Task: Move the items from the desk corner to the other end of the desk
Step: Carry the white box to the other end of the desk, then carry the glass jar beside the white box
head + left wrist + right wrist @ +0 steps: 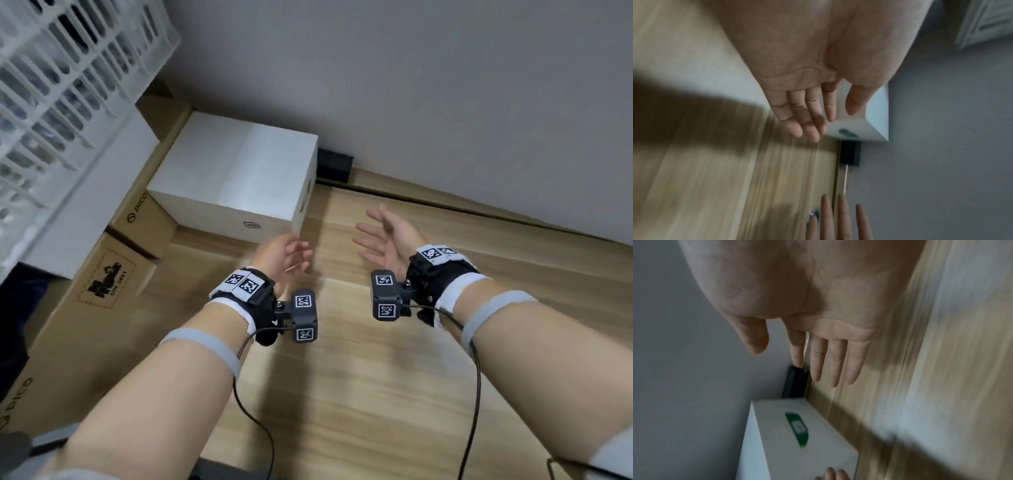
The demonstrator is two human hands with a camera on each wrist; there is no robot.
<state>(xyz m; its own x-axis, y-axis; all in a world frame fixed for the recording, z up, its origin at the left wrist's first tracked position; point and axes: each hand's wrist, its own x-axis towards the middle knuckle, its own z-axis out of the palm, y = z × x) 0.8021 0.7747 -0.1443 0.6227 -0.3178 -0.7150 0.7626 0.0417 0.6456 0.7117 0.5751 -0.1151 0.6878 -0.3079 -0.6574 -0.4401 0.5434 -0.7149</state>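
Observation:
A white box point(236, 174) stands on the wooden desk point(394, 359) at the far left, close to the wall; a green label shows on its side point(797, 428). My left hand point(291, 255) hovers just in front of the box's near right corner, fingers straight and holding nothing. My right hand point(380, 236) floats to the right of the box, palm turned toward the left hand, fingers spread and empty. In the left wrist view the left hand point(809, 116) overlaps the white box point(869, 128); whether it touches the box I cannot tell. The right hand point(828, 363) is apart from the box.
Brown cardboard boxes point(102, 294) line the desk's left side, with a white lattice crate point(58, 89) on top. A black block point(334, 164) sits against the grey wall point(445, 85) behind the white box. Cables point(476, 394) trail from both wrists.

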